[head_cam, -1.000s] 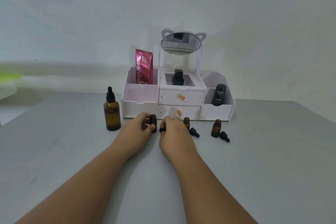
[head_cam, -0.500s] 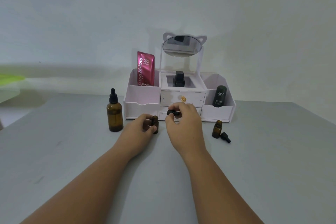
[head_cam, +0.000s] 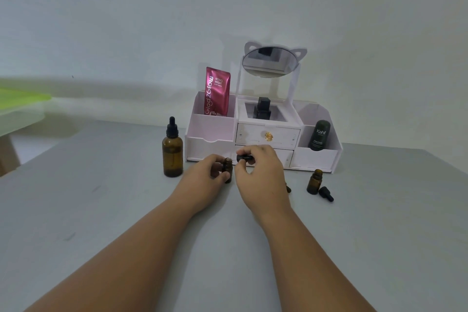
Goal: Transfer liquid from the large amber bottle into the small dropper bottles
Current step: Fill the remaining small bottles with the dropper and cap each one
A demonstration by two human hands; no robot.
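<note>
Head view. A person's left hand [head_cam: 202,176] rests on the grey tabletop [head_cam: 101,210] with its fingers [head_cam: 215,159] curled round a small amber dropper bottle [head_cam: 228,168], which stands upright and uncapped in front of a white organizer [head_cam: 210,144]. The right hand [head_cam: 262,176] is raised just beside it, its thumb and fingers [head_cam: 253,152] pinching a black dropper cap [head_cam: 244,158] held slightly above and to the right of the bottle's open mouth. The large amber bottle [head_cam: 172,152] stands upright to the left of the left hand, apart from it, near the organizer's left front corner, with its black dropper top in place. A second small bottle [head_cam: 314,182] stands open to the right of the right hand, its loose cap [head_cam: 326,194] lying on the tabletop just beside it. A small dark object [head_cam: 288,189] shows at the edge of the right hand; what it is cannot be told. In the organizer, a pink sachet [head_cam: 217,91] stands in the left compartment, a black bottle [head_cam: 263,108] in the centre well, and a dark container [head_cam: 320,135] in the right compartment; an oval mirror [head_cam: 268,61] with cat-ear trim rises behind the centre well.
</note>
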